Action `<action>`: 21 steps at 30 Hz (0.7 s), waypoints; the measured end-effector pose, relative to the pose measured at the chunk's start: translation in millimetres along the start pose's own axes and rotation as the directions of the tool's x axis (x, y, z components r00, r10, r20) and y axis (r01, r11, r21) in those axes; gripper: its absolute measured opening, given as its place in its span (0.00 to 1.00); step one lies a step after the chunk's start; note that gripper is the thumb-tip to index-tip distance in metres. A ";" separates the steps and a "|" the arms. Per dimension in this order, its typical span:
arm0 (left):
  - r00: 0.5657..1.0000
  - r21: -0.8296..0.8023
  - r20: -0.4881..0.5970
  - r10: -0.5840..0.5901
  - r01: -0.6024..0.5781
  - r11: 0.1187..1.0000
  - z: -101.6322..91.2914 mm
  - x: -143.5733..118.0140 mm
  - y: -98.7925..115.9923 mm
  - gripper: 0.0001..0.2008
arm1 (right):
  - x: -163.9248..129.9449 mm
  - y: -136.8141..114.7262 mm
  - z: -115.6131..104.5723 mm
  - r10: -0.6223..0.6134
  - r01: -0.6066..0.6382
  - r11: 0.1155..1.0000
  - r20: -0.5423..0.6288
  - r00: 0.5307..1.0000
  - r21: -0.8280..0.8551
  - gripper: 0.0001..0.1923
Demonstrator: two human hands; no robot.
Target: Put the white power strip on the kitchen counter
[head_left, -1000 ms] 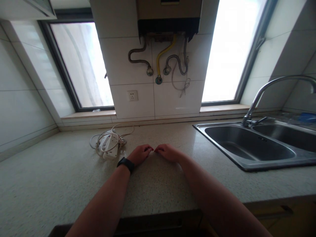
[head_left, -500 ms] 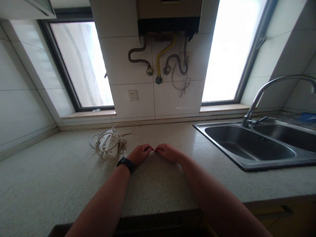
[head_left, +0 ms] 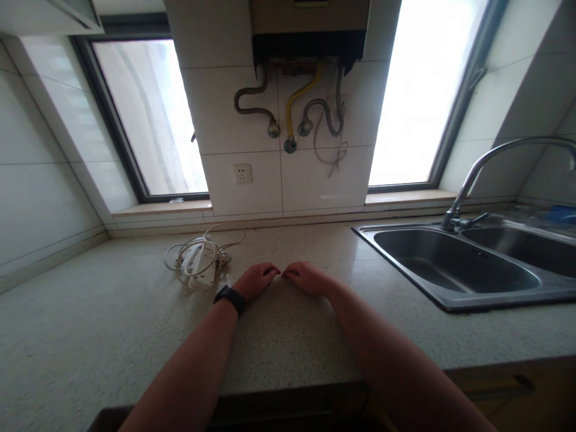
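Observation:
Both my hands rest on the speckled countertop (head_left: 288, 342), close together at its middle. My left hand (head_left: 257, 281), with a dark watch (head_left: 230, 298) on its wrist, has its fingers curled together, tips turned toward the right hand. Opposite it, my right hand (head_left: 306, 278) is bent inward, its fingers also closed. A narrow gap separates the fingertips; whatever they may pinch is hidden or too small to make out. Left of my left hand lies a white power strip (head_left: 204, 271), its pale cable (head_left: 180, 247) coiled loosely over and around it.
To the right is a double steel sink (head_left: 454, 258) with a curved tap (head_left: 470, 174). A water heater (head_left: 309, 24) with hoses hangs on the tiled wall above a wall socket (head_left: 243, 174). Windows flank it. A drawer handle (head_left: 499, 390) sits under the counter's front edge.

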State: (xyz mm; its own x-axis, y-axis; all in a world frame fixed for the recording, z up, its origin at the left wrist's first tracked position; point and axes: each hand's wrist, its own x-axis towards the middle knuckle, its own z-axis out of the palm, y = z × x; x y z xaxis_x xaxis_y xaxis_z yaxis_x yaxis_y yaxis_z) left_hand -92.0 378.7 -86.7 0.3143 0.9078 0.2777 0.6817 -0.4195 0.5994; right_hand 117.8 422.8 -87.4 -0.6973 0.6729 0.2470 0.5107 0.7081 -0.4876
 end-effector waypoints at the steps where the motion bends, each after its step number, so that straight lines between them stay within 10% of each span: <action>1: 1.000 -0.001 0.003 -0.002 0.002 1.000 0.2 0.1 -0.1 0.17 | 0.0 -0.1 0.0 -0.001 0.001 1.000 -0.001 1.000 0.000 0.15; 21: 1.000 0.015 0.006 -0.002 0.002 1.000 -0.2 0.3 -0.9 0.18 | -0.1 1.7 0.7 -0.016 0.016 1.000 -0.008 1.000 -0.013 0.14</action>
State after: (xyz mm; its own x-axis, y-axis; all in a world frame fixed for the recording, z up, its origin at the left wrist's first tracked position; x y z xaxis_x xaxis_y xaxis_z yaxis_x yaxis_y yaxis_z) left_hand -92.7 379.4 -87.0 0.3171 0.9086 0.2717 0.6923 -0.4176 0.5885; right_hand 118.3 423.8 -88.9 -0.7014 0.6633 0.2610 0.5060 0.7212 -0.4731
